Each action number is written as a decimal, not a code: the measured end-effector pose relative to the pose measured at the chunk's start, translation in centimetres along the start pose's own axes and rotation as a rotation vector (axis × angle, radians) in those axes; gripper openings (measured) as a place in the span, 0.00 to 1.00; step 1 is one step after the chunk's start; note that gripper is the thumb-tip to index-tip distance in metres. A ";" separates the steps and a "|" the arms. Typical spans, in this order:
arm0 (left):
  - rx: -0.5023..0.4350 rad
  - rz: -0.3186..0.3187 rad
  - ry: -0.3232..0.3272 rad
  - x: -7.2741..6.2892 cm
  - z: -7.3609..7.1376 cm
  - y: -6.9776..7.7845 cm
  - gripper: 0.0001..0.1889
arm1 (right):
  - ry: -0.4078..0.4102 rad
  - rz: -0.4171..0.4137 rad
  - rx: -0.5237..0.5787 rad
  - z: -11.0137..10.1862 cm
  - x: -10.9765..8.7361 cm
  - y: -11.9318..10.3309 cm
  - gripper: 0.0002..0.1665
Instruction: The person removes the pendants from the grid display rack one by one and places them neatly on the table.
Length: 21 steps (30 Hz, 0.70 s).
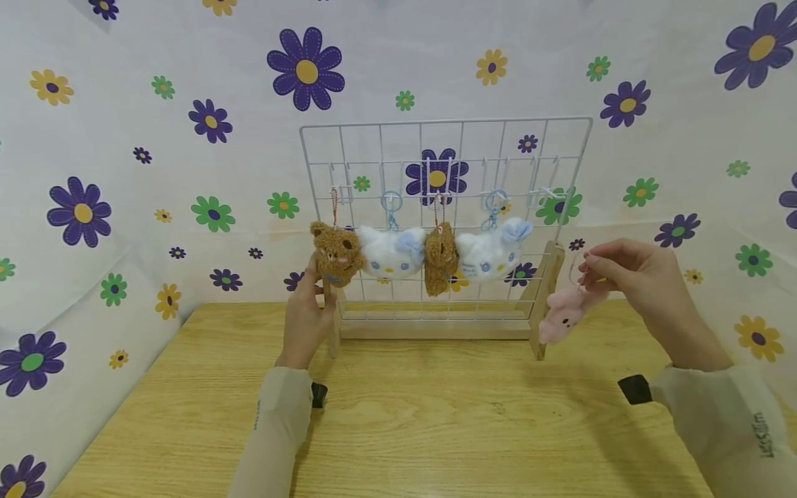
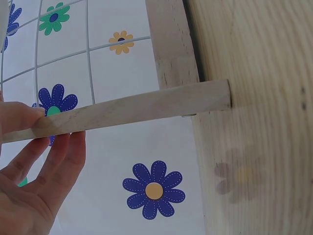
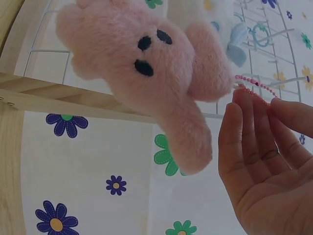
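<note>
A pink plush keychain [image 1: 563, 315] with long ears and dark eyes dangles beside the rack's right end. My right hand [image 1: 647, 283] pinches its pink bead chain [image 3: 257, 83] between thumb and fingertips. At the other end, my left hand [image 1: 305, 318] grips the rack's wooden side post [image 2: 146, 105], thumb on one side and fingers on the other. The white wire grid [image 1: 436, 122] stands upright between both hands. From its hooks hang a brown plush bear [image 1: 339, 256], a white plush cat head [image 1: 389, 259], a second brown plush [image 1: 441, 259] turned sideways, and another white cat head [image 1: 488, 256].
The rack's wooden base bar [image 1: 436, 330] runs low between the posts over a wood-grain table [image 1: 436, 415]. White hooks [image 1: 548, 192] stick out at the grid's right. A flower-print backdrop [image 1: 249, 138] rises behind and along the sides.
</note>
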<state>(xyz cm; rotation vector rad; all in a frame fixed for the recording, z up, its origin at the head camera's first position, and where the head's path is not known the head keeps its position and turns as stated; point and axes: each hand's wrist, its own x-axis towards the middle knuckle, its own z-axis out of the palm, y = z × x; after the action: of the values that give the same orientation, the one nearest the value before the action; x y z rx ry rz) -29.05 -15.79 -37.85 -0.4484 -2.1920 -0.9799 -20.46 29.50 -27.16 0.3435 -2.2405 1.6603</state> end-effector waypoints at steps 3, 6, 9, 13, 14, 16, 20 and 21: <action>-0.003 -0.004 0.000 0.0 0.0 0.0 0.41 | -0.014 0.002 0.046 -0.1 -0.1 0.2 0.12; -0.001 -0.005 -0.001 0.0 -0.1 0.0 0.41 | -0.016 0.008 0.037 -0.2 -0.2 0.4 0.12; 0.001 -0.009 -0.005 0.0 -0.1 0.0 0.42 | -0.008 0.015 -0.026 -0.3 -0.4 0.5 0.11; 0.002 -0.012 -0.008 -0.1 0.0 0.0 0.42 | -0.003 0.028 -0.100 -0.6 -0.8 0.8 0.08; 0.002 -0.011 -0.009 0.0 0.0 0.0 0.42 | -0.002 0.032 -0.111 -0.6 -0.9 0.9 0.07; 0.000 -0.009 -0.008 0.0 0.0 0.0 0.42 | -0.002 0.037 -0.131 -0.8 -1.2 1.0 0.06; -0.001 -0.008 -0.005 0.0 0.0 0.0 0.41 | 0.004 0.040 -0.170 -1.0 -1.7 1.2 0.06; -0.001 -0.009 -0.004 0.0 0.0 0.0 0.41 | 0.004 0.041 -0.174 -1.0 -1.8 1.3 0.06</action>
<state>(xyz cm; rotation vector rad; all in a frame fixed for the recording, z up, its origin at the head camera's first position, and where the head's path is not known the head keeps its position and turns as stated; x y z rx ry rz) -28.99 -15.79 -37.85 -0.4420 -2.1990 -0.9854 -19.23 30.83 -28.74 0.2515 -2.3824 1.4697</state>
